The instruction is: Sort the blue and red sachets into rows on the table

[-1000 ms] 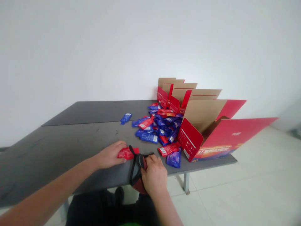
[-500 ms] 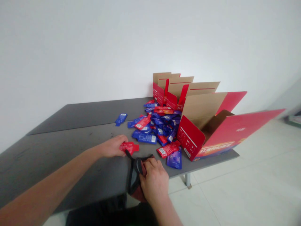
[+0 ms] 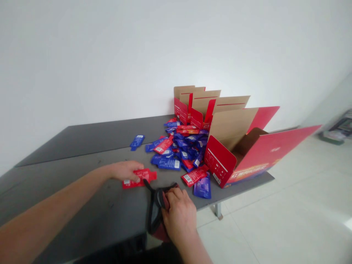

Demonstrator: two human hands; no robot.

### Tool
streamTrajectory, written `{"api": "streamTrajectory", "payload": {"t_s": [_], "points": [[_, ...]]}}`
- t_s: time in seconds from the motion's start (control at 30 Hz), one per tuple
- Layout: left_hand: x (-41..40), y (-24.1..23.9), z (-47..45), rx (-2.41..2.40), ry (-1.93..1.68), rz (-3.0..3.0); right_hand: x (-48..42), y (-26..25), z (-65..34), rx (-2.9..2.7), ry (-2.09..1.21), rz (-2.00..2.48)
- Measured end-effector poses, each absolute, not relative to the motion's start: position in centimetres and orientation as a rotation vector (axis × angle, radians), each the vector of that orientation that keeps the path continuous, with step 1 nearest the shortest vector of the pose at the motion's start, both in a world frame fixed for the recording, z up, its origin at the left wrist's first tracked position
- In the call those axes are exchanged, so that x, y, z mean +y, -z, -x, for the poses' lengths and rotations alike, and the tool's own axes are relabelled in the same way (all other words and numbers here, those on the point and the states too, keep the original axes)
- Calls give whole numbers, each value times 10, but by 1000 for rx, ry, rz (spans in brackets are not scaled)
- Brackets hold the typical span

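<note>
My left hand has its thumb over a red spouted pouch and its fingers closed on the upper edge. The pouch lies low along the grey tabletop, its spout end pointing right. Close by, my right hand is closed around a dark red fabric item with black trim and a short black strap; its exact kind is unclear. The strap's tip touches or overlaps the red pouch. Just beyond my right hand lie another red pouch and a purple pouch.
A mixed heap of blue and red pouches covers the table's right part. Several open red cartons stand in a row behind and right of it. One blue pouch lies apart at the left. The table's front edge runs beneath my hands.
My left hand has shifted slightly left, and more of the red pouch shows, flatter against the table. My right hand keeps its hold. The view has turned a little to the right.
</note>
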State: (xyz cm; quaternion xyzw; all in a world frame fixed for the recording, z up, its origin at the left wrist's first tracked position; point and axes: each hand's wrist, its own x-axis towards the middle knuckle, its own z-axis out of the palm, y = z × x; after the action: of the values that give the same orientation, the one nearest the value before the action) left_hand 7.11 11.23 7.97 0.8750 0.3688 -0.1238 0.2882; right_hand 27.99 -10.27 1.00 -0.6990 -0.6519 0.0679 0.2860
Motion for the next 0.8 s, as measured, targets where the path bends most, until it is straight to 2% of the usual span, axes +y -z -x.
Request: {"api": "streamTrajectory", "payload": {"t_s": [0.3, 0.5, 0.63, 0.8], "points": [[200, -127, -147, 912, 313, -2265, -102, -6, -279, -1688, -241, 1826], [254, -124, -220, 1018, 449, -2424, -102, -2, -279, -1667, -260, 1797], [275, -118, -211, 1112, 560, -2422, -102, 1, -279, -1675, -241, 1766], [292, -117, -156, 1220, 624, -2342, -102, 7, -280, -1686, -188, 1731]]}}
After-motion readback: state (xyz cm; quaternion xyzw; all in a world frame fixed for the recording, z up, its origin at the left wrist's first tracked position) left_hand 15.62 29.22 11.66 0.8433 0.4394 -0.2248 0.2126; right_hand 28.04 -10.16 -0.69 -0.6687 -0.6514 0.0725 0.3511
